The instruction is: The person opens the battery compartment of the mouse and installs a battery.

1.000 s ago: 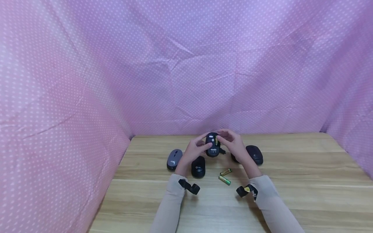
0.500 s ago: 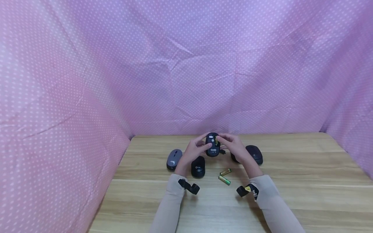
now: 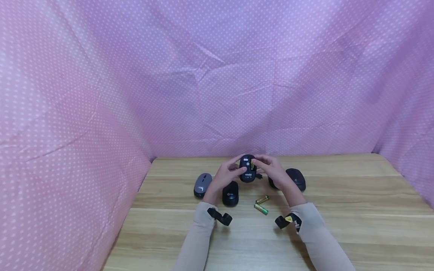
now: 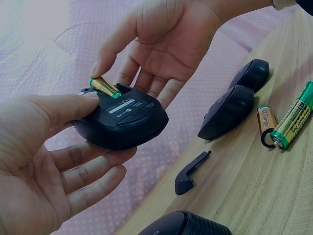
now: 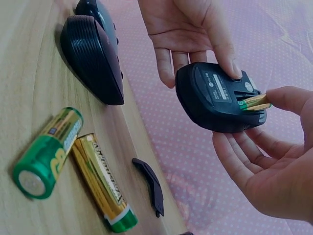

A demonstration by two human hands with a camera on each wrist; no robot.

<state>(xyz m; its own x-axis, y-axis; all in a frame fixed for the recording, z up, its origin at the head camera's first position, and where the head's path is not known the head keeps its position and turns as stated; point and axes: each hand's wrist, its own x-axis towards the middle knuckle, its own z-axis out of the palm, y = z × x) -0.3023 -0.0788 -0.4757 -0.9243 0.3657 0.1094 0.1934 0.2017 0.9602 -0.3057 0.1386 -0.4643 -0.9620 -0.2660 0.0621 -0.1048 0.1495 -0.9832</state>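
My left hand [image 3: 224,176] grips a black computer mouse [image 3: 248,175] turned underside up, its thumb on the base and the fingers underneath. The mouse is held above the far part of the table. A green-and-gold battery [image 4: 105,88] sits tilted in the mouse's uncovered battery slot, one end raised. On that raised end lies the thumb of my right hand [image 3: 274,172], while its other fingers reach round the mouse's side and underneath. A curved black battery cover [image 4: 190,175] rests on the table below. Two loose batteries, one gold [image 5: 101,178] and one green [image 5: 49,152], lie touching nearer me.
On the wooden table [image 3: 356,210], a grey mouse [image 3: 203,184] and a black mouse [image 3: 230,194] stand at the left. Another black mouse [image 3: 296,180] is beside my right forearm, with one more partly hidden by it. Pink dotted cloth [image 3: 217,94] hangs behind.
My right fingers, stretched up behind the mouse a second ago, have come down against its side. The battery now tilts a little more in its slot. My left hand stays nearly still.
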